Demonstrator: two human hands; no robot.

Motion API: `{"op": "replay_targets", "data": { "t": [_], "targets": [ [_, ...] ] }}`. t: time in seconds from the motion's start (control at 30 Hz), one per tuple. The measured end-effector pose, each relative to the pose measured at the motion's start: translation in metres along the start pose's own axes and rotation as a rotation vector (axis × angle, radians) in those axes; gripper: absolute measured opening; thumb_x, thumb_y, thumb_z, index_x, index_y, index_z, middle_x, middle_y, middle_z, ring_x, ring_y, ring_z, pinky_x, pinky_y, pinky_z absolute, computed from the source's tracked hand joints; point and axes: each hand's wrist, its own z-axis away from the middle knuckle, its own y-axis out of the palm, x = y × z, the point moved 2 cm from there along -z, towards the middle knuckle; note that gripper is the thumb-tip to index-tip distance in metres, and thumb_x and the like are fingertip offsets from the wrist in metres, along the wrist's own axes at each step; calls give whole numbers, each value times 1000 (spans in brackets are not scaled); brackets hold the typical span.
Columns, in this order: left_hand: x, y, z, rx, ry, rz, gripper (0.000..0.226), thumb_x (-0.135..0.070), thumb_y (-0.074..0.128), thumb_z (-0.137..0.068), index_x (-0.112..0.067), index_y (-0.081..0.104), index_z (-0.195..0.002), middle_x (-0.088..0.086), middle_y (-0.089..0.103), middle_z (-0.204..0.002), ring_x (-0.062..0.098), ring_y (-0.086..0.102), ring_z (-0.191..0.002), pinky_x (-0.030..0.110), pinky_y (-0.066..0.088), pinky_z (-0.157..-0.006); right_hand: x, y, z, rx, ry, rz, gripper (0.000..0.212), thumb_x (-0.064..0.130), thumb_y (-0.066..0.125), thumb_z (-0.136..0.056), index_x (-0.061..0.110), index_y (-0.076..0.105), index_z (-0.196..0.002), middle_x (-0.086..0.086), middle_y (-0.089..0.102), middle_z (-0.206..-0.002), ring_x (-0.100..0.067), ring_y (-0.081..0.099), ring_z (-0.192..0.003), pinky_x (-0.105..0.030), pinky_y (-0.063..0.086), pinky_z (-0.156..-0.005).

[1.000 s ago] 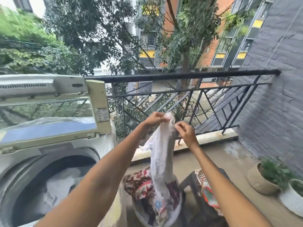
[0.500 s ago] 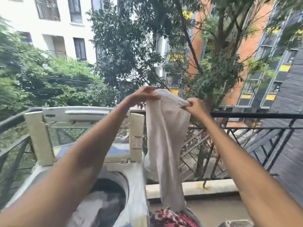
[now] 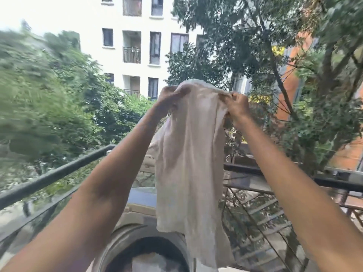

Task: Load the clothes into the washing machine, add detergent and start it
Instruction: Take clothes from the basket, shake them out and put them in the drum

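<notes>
White cloth (image 3: pixel 188 165): raised high, top edge pinched in left hand (image 3: pixel 170 99) and right hand (image 3: pixel 236 104), fingers curled round fabric; hanging over washing machine (image 3: pixel 137 238) drum. Machine mostly hidden behind cloth and arms, cut off below. Balcony railing (image 3: pixel 59 174) blurred. No legible writing.
</notes>
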Motion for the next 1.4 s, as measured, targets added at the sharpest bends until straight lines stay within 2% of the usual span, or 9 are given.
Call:
{"op": "replay_targets", "data": {
  "t": [0.13, 0.23, 0.57, 0.67, 0.77, 0.97, 1.07, 1.27, 1.4],
  "targets": [
    [8, -30, -15, 19, -36, -531, 38, -43, 75, -74, -11, 58, -63, 13, 56, -69, 20, 53, -64, 34, 43, -59, -4, 21, -9, -34, -139, 403, 22, 25, 71, -81, 8, 62, -93, -3, 60, -81, -18, 55, -70, -30, 49, -59],
    [24, -49, -11, 144, -134, -904, 43, -51, 70, -77, -13, 56, -65, 9, 54, -66, 24, 54, -64, 28, 40, -53, -35, 26, -5, 222, -18, 584, 26, 28, 73, -79, 10, 64, -94, -5, 60, -84, -17, 53, -69, -24, 43, -57],
    [43, -96, 52, 714, -519, -424, 34, -34, 59, -87, -6, 58, -106, 3, 65, -102, 21, 60, -93, 34, 50, -92, -86, 21, 27, 846, 364, 65, 32, -7, 64, -81, 1, 56, -111, -8, 60, -98, -16, 61, -83, -17, 55, -62],
    [52, -98, 53, 508, -505, -428, 14, -16, 56, -93, -5, 62, -98, 3, 66, -94, 12, 63, -77, 17, 56, -69, -95, 31, 32, 712, 338, -24, 39, -6, 65, -80, -2, 54, -117, -7, 60, -95, -16, 59, -82, -19, 56, -64],
    [65, -91, 52, 185, -242, -961, 20, -21, 65, -87, -6, 70, -100, 9, 69, -95, 15, 58, -73, 16, 50, -55, -97, 53, 45, 804, 274, 71, 39, 2, 70, -79, -1, 58, -116, -11, 62, -97, -23, 59, -85, -25, 52, -70],
    [72, -74, 82, 337, -354, 114, 6, -8, 56, -91, -9, 62, -89, 3, 67, -75, 12, 65, -59, 28, 59, -64, -83, 106, 65, 821, 264, -109, 87, 4, 71, -77, 14, 19, -146, -18, 56, -107, -26, 59, -88, -32, 54, -71],
    [69, -67, 89, 281, -313, 285, 11, -6, 51, -91, -12, 55, -83, -6, 66, -68, 6, 61, -57, 19, 52, -56, -87, 126, 75, 970, 292, -66, 77, 9, 70, -80, 12, 30, -145, -16, 56, -118, -28, 62, -93, -38, 56, -81],
    [113, -77, 104, 70, -279, 73, 6, -9, 64, -86, -8, 68, -89, 0, 72, -73, 13, 69, -65, 30, 59, -71, -117, 157, 99, 472, 226, 194, 14, 20, 66, -83, 8, 66, -91, -2, 64, -78, -17, 59, -72, -29, 47, -60],
    [160, -75, 136, -48, -267, -131, 13, -7, 65, -85, 1, 69, -95, -3, 70, -69, 7, 65, -65, 21, 52, -68, -163, 179, 140, 265, 83, 392, 14, 9, 49, -86, 11, 58, -75, -14, 67, -85, -25, 57, -74, -34, 39, -61]
  ]
}}
